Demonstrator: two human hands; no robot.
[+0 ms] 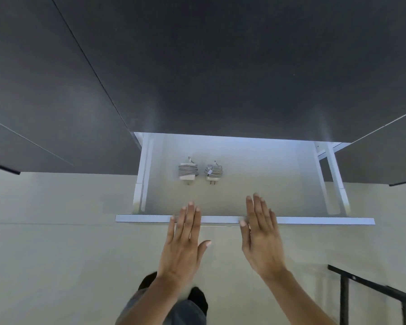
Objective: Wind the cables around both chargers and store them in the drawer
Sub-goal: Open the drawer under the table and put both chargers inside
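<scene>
Inside the open white drawer, two white cable-wrapped chargers lie side by side at 11 o'clock of the flat, empty left hand and right hand at its front panel, seemingly poised to push it closed.

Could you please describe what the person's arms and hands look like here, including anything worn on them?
Both forearms are bare, with no sleeves in view. The left hand and right hand wear no gloves, rings, watch or bracelets. The fingernails are short and unpainted.

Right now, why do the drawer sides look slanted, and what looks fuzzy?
Head view: the wide lens splays the white drawer sides outward; the two wound chargers look soft, the trouser leg below the open left hand smears; the right hand is sharper.
</scene>
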